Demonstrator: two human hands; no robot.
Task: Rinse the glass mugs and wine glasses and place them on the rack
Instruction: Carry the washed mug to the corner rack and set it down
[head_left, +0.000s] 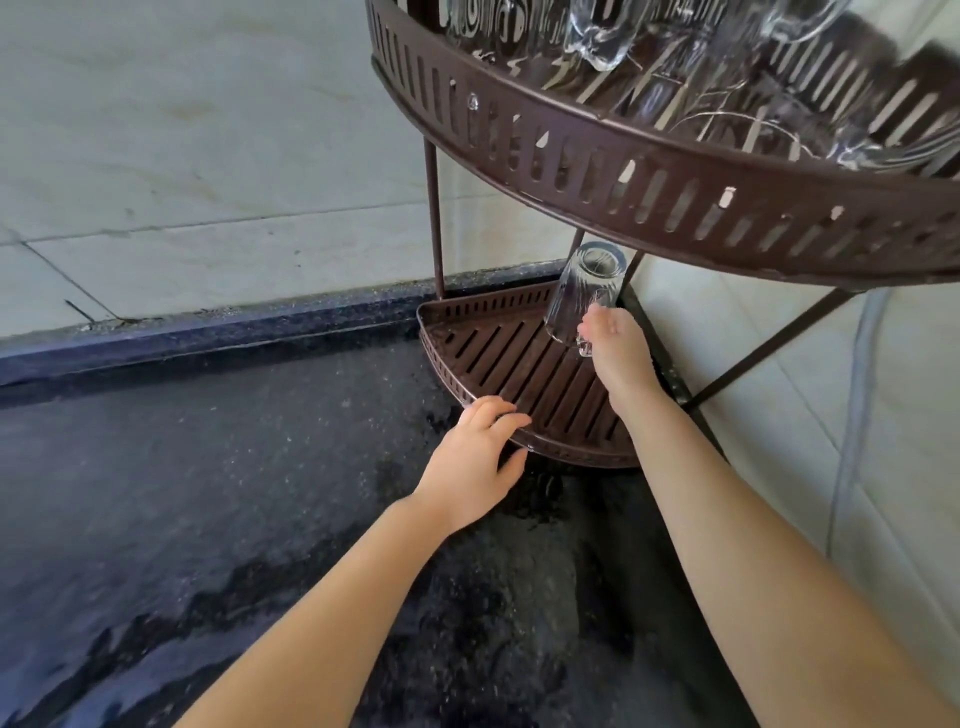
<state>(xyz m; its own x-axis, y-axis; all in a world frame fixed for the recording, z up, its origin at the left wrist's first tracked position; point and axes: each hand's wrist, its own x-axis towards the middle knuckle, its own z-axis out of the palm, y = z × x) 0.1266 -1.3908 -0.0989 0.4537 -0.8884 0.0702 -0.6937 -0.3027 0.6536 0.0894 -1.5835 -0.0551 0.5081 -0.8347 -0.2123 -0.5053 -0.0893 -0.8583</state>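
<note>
A clear glass mug hangs upside down and tilted over the lower shelf of a brown slatted corner rack. My right hand grips the mug by its handle near the rim. My left hand rests on the lower shelf's curved front edge, fingers bent over it. The upper shelf fills the top right and holds several upturned glass mugs, only partly in view.
The rack stands in a corner on a dark wet stone counter. Pale tiled walls rise behind and to the right. Thin brown legs join the shelves. A grey hose runs down the right wall.
</note>
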